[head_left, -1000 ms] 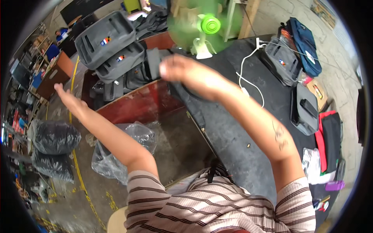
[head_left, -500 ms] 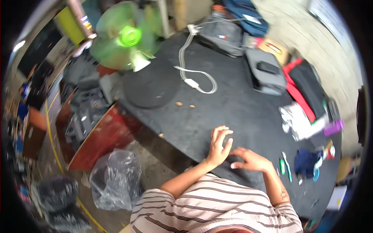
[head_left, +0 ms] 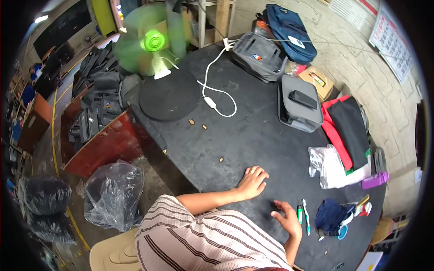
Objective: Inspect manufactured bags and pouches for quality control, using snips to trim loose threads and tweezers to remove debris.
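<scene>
In the lower middle of the frame, we see the left hand palm down on the black table. Its fingers are a little bent and only slightly apart, and we see nothing held in them. Lower and more to the right, the right hand is half open, with the thumb standing away from the fingers. We find no thing between them, and we cannot tell whether this hand touches the table.

The small green object lies just beside the fingers of the right hand, on their right side in the frame. The toothbrush lies next to it, a little farther from these fingers and almost parallel. From the left hand, both are well apart.

Toward the lower right of the frame, we notice the dark blue cloth, with the blue ring near its lower edge. Above this are the purple bottle and the clear plastic packet. At the upper right, the grey case lies on the table. At the upper left, the green fan stands behind the round black disc.
</scene>
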`<state>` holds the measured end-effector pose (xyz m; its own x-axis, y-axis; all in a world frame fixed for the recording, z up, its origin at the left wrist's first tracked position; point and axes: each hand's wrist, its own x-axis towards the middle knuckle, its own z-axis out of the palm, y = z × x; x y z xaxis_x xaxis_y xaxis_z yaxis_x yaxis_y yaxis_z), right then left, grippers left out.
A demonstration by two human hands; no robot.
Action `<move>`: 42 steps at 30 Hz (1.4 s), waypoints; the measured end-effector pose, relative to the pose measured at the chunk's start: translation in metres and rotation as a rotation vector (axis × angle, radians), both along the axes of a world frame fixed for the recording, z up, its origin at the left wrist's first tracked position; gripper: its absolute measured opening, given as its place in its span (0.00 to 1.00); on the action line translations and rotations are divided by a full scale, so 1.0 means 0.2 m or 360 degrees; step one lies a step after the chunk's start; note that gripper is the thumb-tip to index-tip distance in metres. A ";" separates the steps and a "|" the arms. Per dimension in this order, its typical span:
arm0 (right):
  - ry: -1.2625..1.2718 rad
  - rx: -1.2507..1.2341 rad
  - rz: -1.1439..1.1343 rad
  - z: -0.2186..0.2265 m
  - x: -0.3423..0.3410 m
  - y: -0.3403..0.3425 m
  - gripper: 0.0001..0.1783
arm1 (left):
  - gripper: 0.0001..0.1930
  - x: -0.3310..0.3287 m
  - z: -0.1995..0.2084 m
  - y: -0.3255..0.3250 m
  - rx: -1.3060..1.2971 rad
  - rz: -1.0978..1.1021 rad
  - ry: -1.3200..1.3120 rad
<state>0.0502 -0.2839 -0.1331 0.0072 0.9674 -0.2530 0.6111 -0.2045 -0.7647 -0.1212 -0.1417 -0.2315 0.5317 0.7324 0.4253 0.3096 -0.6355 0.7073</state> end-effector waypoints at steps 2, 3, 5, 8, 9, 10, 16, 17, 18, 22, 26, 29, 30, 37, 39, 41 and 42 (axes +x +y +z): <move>0.0043 0.0047 -0.0058 -0.02 0.04 0.02 0.26 | 0.14 0.03 0.01 0.01 0.0043 -0.0030 0.0011; 0.0006 0.0058 -0.0027 0.01 0.05 0.04 0.26 | 0.14 0.05 0.03 0.02 0.0089 -0.0015 0.0004; -0.0081 0.0030 0.0036 0.10 0.05 0.13 0.26 | 0.14 0.07 0.05 0.02 0.0049 -0.0054 0.0052; -0.0192 0.0247 0.0153 0.04 0.16 0.24 0.28 | 0.15 0.12 0.03 0.05 0.0146 -0.0082 0.0080; -0.0182 0.0272 0.0143 0.09 0.19 0.28 0.27 | 0.16 0.14 0.05 0.07 0.0140 -0.0147 0.0107; -0.0216 0.0315 0.0081 0.13 0.22 0.29 0.27 | 0.16 0.16 0.08 0.08 0.0161 -0.0173 0.0148; 0.0088 0.0718 -0.0764 0.21 0.64 0.32 0.18 | 0.27 0.30 0.04 0.09 0.0390 -0.0309 0.0521; 0.0118 0.0816 -0.0957 0.19 0.74 0.35 0.14 | 0.27 0.31 0.04 0.08 0.0394 -0.0334 0.0514; 0.0070 0.0930 -0.0982 0.20 0.82 0.38 0.12 | 0.26 0.30 0.05 0.07 0.0361 -0.0329 0.0544; -0.0144 0.1055 -0.0780 0.21 0.89 0.69 0.13 | 0.27 0.28 0.06 0.08 0.0328 -0.0304 0.0580; -0.0186 0.1062 -0.0690 0.17 0.67 1.16 0.13 | 0.26 0.27 0.07 0.09 0.0278 -0.0271 0.0569; -0.0898 0.1194 -0.0671 -0.06 0.61 1.48 0.18 | 0.26 0.28 0.08 0.09 0.0288 -0.0267 0.0509; -0.1154 0.1026 -0.0691 -0.12 0.59 1.54 0.18 | 0.26 0.28 0.08 0.09 0.0281 -0.0246 0.0521; -0.0738 0.1829 -0.0252 0.17 0.51 1.39 0.10 | 0.15 0.18 0.06 0.17 -0.0355 0.0194 -0.0623; -0.0581 0.1774 0.0109 0.30 0.51 1.10 0.12 | 0.14 0.10 0.18 0.25 0.0005 0.0494 -0.0776; -0.0775 0.1580 0.0122 0.30 0.55 0.78 0.16 | 0.15 0.03 0.30 0.38 0.0282 0.0532 -0.0971; -0.1091 0.1390 0.0070 0.28 0.60 0.63 0.18 | 0.14 0.01 0.39 0.44 0.0315 0.0485 -0.1057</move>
<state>0.1707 -0.1578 -0.0779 -0.1540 0.8139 0.5603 0.9531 0.2718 -0.1328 -0.1197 -0.0540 -0.1534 -0.0959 0.6828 0.7243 0.0404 -0.7243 0.6882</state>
